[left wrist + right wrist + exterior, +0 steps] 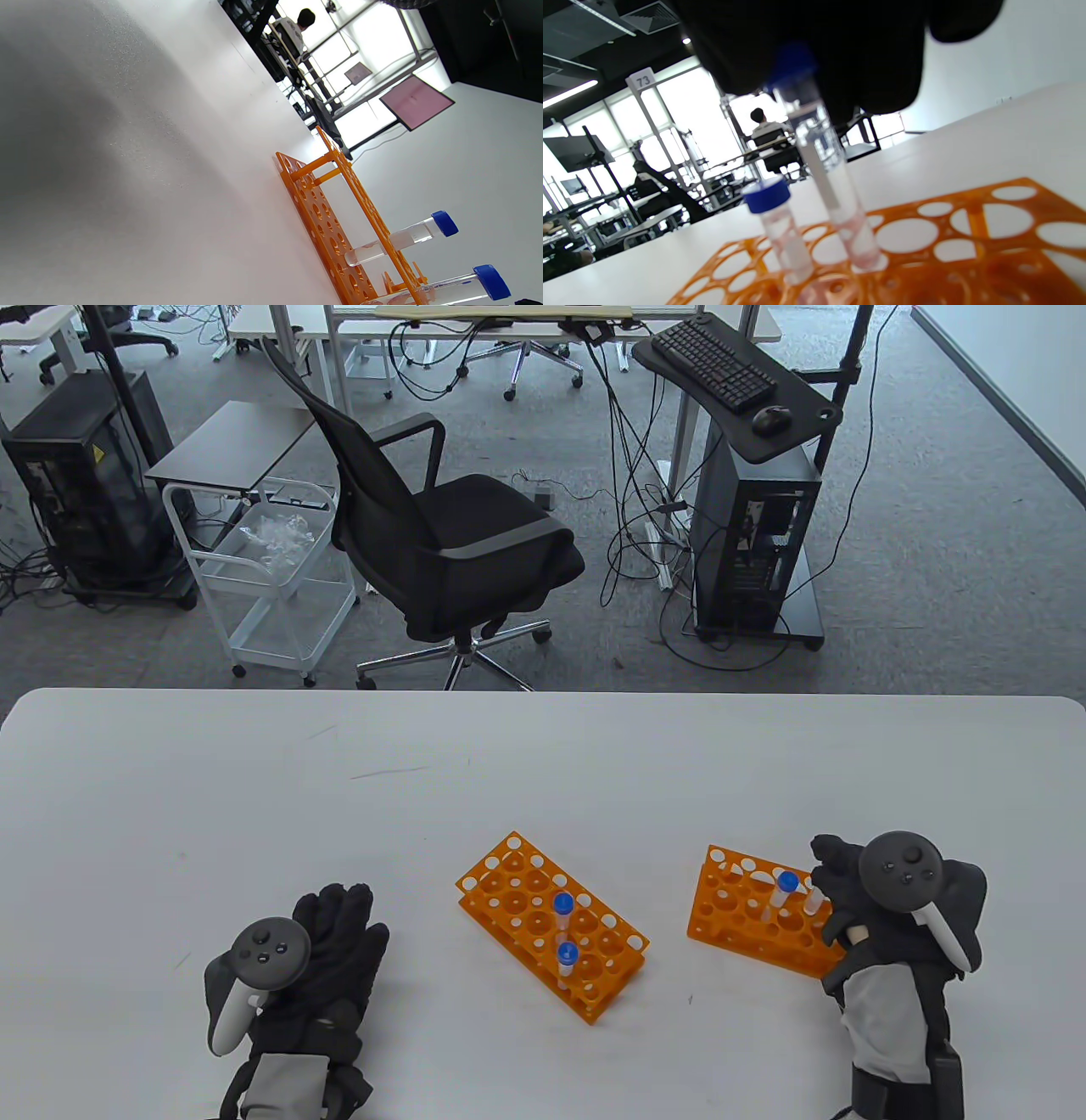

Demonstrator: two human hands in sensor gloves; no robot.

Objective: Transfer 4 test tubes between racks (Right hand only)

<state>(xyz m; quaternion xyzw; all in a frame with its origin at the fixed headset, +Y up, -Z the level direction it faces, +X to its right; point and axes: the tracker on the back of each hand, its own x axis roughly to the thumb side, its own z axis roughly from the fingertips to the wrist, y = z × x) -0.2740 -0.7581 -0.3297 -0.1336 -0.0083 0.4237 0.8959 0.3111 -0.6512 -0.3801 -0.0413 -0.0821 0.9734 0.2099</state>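
Observation:
Two orange racks stand on the white table. The middle rack point(509, 882) holds two blue-capped test tubes point(562, 909) point(567, 963); they also show in the left wrist view point(403, 237) point(458, 288). The right rack point(730, 912) holds one blue-capped tube point(785, 891) point(776, 228). My right hand point(827, 891) grips the cap end of another tube point(831, 182) from above. That tube stands upright with its lower end in a hole of the right rack point(971, 220), next to the standing tube. My left hand point(331, 950) rests flat on the table, empty, left of the middle rack.
The table's far edge point(543, 691) lies well behind the racks. An office chair point(441, 534), a white cart point(271, 577) and a computer stand point(755, 526) are on the floor beyond it.

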